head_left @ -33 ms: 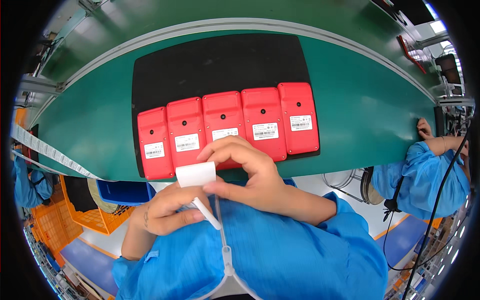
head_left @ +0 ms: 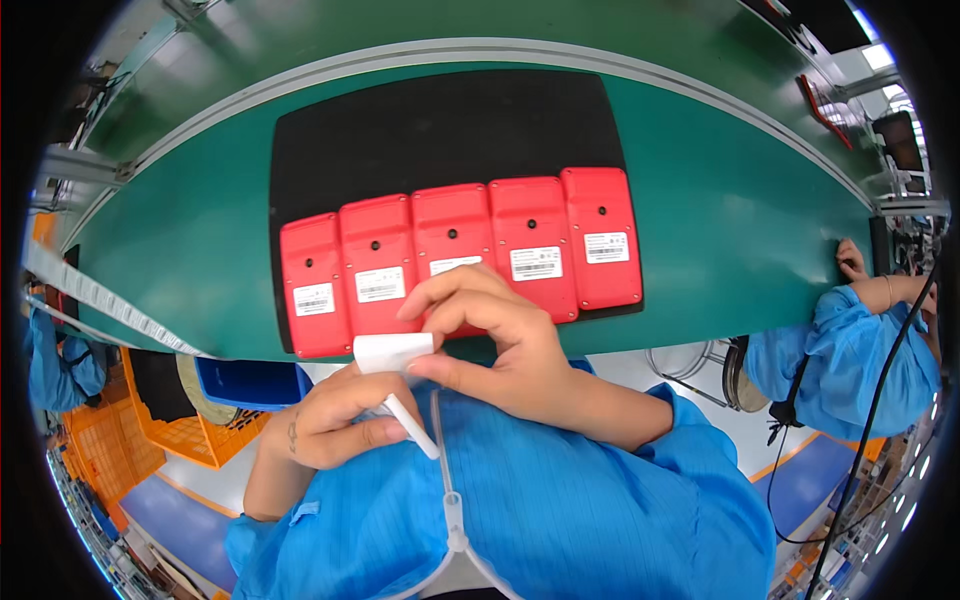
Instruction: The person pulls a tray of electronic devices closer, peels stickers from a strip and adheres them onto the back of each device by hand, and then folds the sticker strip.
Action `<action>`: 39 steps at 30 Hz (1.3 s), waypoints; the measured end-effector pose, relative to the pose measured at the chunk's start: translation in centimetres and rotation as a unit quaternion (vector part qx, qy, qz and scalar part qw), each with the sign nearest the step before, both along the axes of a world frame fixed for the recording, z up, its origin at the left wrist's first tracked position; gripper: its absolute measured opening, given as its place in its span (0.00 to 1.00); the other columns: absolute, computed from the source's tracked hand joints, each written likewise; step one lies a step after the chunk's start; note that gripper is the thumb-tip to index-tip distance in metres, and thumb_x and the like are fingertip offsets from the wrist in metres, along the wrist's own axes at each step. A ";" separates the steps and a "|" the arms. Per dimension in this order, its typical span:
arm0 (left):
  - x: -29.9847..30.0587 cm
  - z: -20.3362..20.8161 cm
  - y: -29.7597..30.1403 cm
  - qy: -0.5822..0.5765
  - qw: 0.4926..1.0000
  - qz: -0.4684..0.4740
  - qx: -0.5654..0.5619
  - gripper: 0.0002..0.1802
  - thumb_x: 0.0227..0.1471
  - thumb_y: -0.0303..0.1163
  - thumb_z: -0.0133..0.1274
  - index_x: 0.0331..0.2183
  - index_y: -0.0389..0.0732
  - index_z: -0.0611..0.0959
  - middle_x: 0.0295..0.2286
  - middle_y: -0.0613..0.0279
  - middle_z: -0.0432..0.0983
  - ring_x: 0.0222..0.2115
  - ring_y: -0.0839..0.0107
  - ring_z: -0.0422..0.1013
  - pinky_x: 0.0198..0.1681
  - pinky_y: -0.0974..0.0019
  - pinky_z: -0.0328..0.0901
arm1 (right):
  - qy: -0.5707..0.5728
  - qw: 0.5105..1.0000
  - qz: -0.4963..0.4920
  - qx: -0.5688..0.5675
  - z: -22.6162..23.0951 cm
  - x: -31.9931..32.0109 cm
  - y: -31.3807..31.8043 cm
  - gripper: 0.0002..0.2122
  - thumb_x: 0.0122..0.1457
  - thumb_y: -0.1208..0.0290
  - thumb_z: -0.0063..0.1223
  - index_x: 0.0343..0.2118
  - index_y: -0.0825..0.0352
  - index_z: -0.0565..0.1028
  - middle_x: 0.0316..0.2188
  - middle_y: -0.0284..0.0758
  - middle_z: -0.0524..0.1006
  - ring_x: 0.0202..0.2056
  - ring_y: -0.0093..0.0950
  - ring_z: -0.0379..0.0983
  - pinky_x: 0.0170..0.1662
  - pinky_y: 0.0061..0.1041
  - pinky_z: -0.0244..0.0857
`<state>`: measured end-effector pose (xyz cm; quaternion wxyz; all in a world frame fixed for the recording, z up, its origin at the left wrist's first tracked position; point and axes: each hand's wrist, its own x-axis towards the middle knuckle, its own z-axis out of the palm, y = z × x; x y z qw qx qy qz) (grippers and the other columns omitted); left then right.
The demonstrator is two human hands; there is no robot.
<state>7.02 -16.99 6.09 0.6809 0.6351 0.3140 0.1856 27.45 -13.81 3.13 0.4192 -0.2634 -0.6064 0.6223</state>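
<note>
My left hand is closed on a white paper strip that loops over its fingers, with a loose end sticking out by the thumb. My right hand pinches the strip's right side between thumb and fingers, just beyond the table's near edge. Past my fingers, several red rectangular device housings lie side by side on a black mat. Each bears a white printed label and a dark round spot. The right hand partly hides the middle housing and its label.
A long strip of printed labels slants down over the table's left side. Below the near edge are a blue bin and an orange crate. At the right, a co-worker's blue sleeve and hand reach the green tabletop.
The mat and housings appear slightly farther right in the picture. At the left, the label strip has shifted a little and looks blurred. Both hands keep their hold on the paper strip.
</note>
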 end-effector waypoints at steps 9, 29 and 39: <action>-5.8 3.1 -2.9 -0.175 0.826 0.480 0.239 0.25 0.50 0.27 0.32 0.49 0.27 0.49 0.13 0.45 0.68 0.08 0.68 0.65 0.11 0.72 0.63 | 0.031 0.981 -0.003 -0.189 -0.5 -1.2 -0.2 0.04 0.48 0.79 0.50 0.22 0.70 0.68 0.16 0.28 0.68 0.18 0.12 0.60 0.22 0.12 0.54; 2.3 -2.6 -0.5 0.120 0.907 0.384 0.125 0.09 0.50 0.29 0.44 0.23 0.35 0.72 0.14 0.61 0.68 0.17 0.79 0.66 0.20 0.75 0.59 | 0.056 0.986 -0.025 -0.155 -0.6 -1.9 0.0 0.06 0.48 0.82 0.50 0.30 0.74 0.69 0.24 0.34 0.70 0.21 0.17 0.68 0.23 0.12 0.62; 5.5 -0.8 0.9 0.037 0.958 0.233 -0.162 0.11 0.47 0.25 0.48 0.35 0.32 0.71 0.22 0.57 0.72 0.20 0.74 0.71 0.17 0.74 0.67 | -0.045 0.937 -0.316 0.139 -1.3 3.6 0.3 0.05 0.43 0.84 0.53 0.25 0.73 0.72 0.20 0.35 0.73 0.23 0.20 0.70 0.25 0.15 0.65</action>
